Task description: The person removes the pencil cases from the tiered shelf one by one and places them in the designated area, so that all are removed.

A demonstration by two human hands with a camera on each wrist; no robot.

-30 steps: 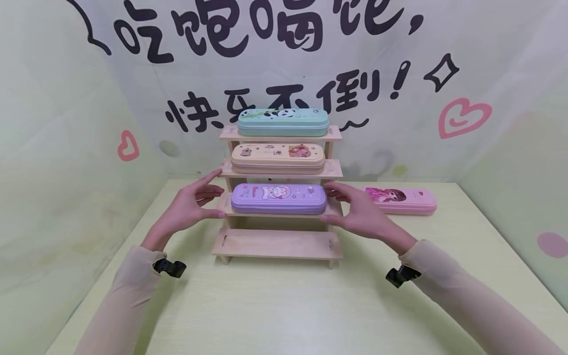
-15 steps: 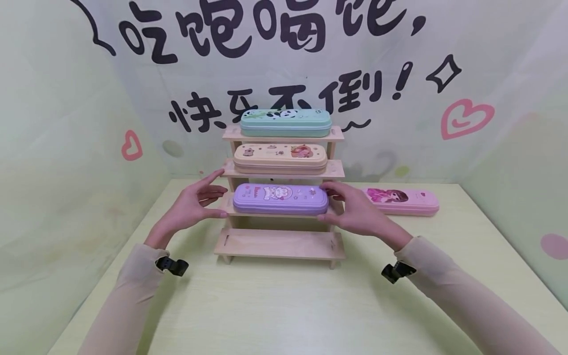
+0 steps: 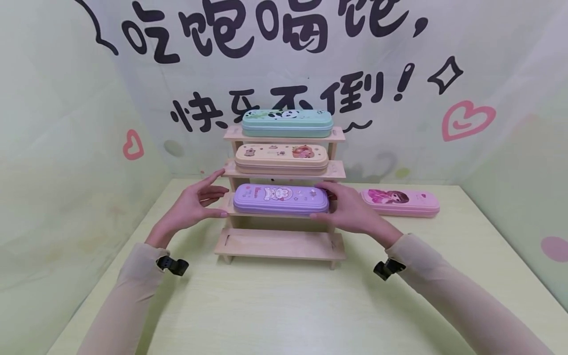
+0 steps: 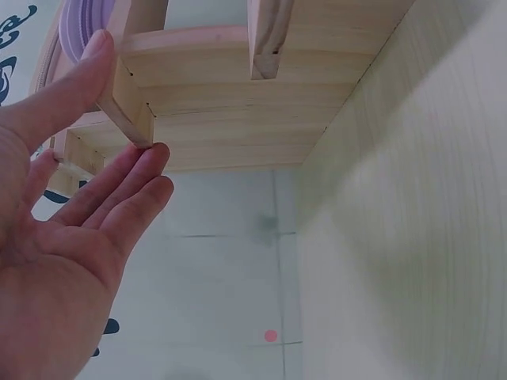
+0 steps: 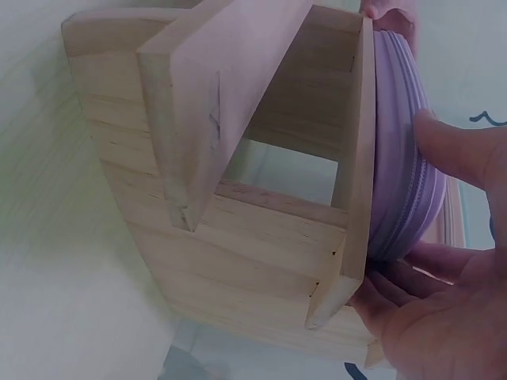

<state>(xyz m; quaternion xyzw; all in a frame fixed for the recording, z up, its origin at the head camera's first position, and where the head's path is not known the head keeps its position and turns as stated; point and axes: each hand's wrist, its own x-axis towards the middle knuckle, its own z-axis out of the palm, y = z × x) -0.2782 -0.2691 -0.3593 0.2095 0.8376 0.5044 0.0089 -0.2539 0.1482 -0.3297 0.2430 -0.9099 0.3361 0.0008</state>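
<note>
A purple pencil case lies on the second shelf from the bottom of a wooden rack. My right hand grips its right end, thumb at the front and fingers behind; in the right wrist view the thumb presses the zipped side of the purple case. At the rack's left side, my left hand touches the end of that same shelf with thumb and fingers spread. The left wrist view has the left hand with its fingertips against the shelf's end.
A teal case lies on the top shelf and a cream case on the one below. Right of the rack, a pink case rests on the table. A printed cloth hangs behind.
My right hand has moved left and taken hold of the purple case's right end. The left hand has stayed at the rack's side. The whole view has shifted slightly.
</note>
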